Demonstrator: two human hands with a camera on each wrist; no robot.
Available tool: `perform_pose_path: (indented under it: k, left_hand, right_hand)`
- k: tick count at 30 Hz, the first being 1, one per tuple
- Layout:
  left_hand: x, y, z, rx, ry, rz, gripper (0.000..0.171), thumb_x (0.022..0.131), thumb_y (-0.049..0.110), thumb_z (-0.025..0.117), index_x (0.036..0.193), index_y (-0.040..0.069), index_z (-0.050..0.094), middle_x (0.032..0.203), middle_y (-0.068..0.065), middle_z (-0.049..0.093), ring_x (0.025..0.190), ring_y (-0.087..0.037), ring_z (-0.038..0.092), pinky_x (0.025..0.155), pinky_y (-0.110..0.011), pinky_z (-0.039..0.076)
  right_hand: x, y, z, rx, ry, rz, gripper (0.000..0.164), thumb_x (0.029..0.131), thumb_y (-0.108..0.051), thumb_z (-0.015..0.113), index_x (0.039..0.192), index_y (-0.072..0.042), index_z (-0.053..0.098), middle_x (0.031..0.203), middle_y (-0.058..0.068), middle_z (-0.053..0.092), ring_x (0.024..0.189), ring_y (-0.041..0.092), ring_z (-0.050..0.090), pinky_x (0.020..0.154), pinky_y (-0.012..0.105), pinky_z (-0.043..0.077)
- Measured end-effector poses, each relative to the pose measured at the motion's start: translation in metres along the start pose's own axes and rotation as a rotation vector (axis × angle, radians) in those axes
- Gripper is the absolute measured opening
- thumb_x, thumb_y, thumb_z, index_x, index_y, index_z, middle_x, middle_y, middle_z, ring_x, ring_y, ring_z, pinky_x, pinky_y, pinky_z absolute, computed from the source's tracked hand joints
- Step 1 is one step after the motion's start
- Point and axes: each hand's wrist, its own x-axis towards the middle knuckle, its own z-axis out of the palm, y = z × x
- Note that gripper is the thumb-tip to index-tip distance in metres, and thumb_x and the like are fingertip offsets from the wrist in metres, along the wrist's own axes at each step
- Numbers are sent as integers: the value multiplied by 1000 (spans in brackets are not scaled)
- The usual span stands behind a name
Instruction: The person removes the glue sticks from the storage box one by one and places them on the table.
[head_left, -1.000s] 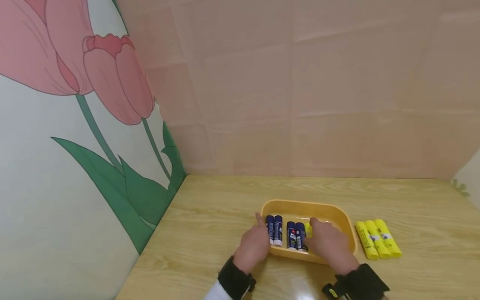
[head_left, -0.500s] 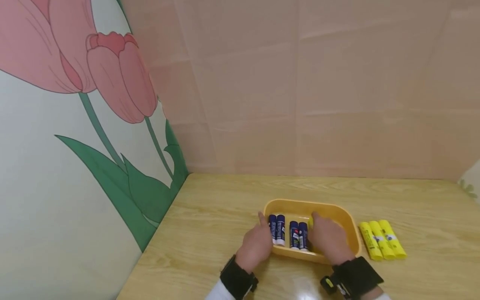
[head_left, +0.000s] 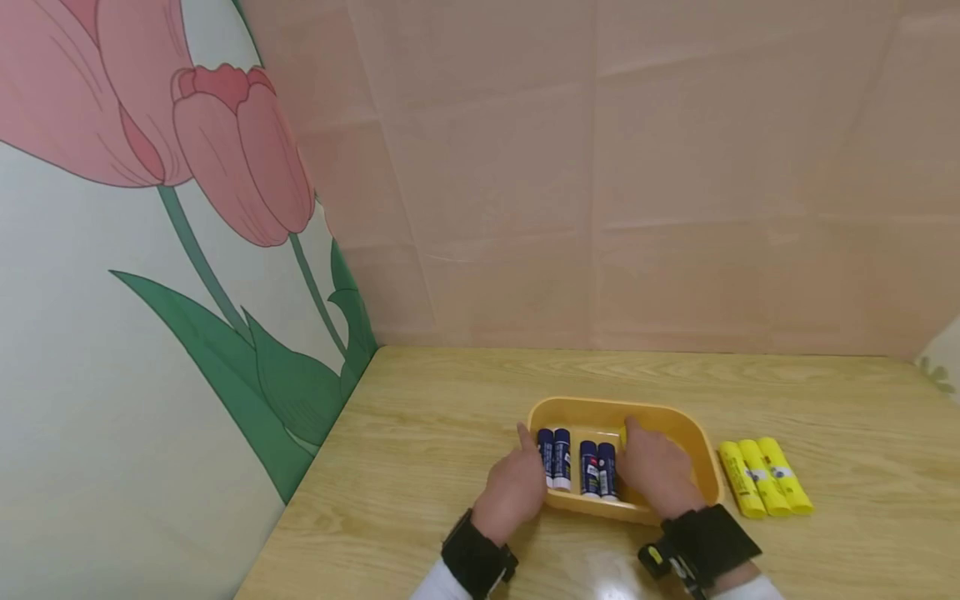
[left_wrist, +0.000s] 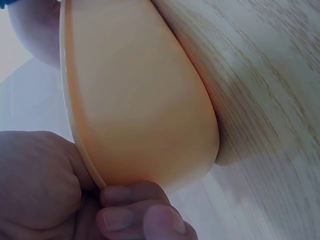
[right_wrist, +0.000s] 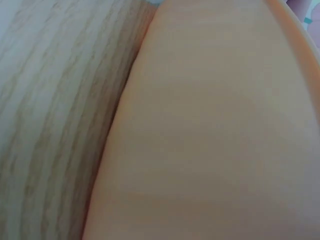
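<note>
A yellow-orange plastic tray (head_left: 585, 405) sits on the table. My left hand (head_left: 512, 490) grips its near left corner; in the left wrist view its fingers curl against the tray wall (left_wrist: 140, 95). Inside the tray lie one pair of navy glue sticks (head_left: 561, 460) at the left and another pair (head_left: 589, 471) near the middle. My right hand (head_left: 660, 471) reaches into the tray's right half and pinches a yellow glue stick (head_left: 622, 436), mostly hidden by the hand. The right wrist view is filled by the tray's outer side (right_wrist: 210, 130).
Right of the tray, three yellow glue sticks (head_left: 765, 479) lie side by side on the wood-grain table (head_left: 435, 417). A pinkish-brown sheet (head_left: 600, 208) covers the back wall. The left wall (head_left: 90, 375) has tulips painted on it.
My right hand has moved slightly farther back within the tray, and less of the yellow glue stick shows than a second ago. The left hand stays at its corner.
</note>
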Motion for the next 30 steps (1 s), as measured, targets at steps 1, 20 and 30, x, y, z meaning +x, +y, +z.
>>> perform_pose_path:
  k: [1, 20, 30]
  left_hand:
    - [0, 0, 0, 7, 0, 2, 65, 101, 12, 48, 158, -1, 19, 95, -16, 70, 71, -19, 61, 69, -34, 54]
    - [2, 1, 0, -39, -47, -28, 68, 101, 12, 49, 160, 3, 15, 81, -9, 59, 63, -18, 51, 58, -30, 45]
    - [0, 0, -2, -57, -53, -37, 70, 101, 11, 50, 160, 4, 15, 82, -9, 58, 63, -19, 51, 56, -31, 44]
  right_hand:
    - [0, 0, 0, -1, -10, 9, 59, 91, -17, 61, 141, 7, 41, 90, 26, 61, 72, 32, 54, 57, 44, 46]
    - [3, 8, -5, 67, 3, -35, 68, 88, -20, 63, 146, 1, 35, 101, 30, 62, 74, 32, 54, 54, 40, 44]
    - [-4, 7, -24, 78, 74, -92, 59, 90, -16, 61, 142, 1, 37, 82, 15, 59, 61, 25, 52, 49, 35, 40]
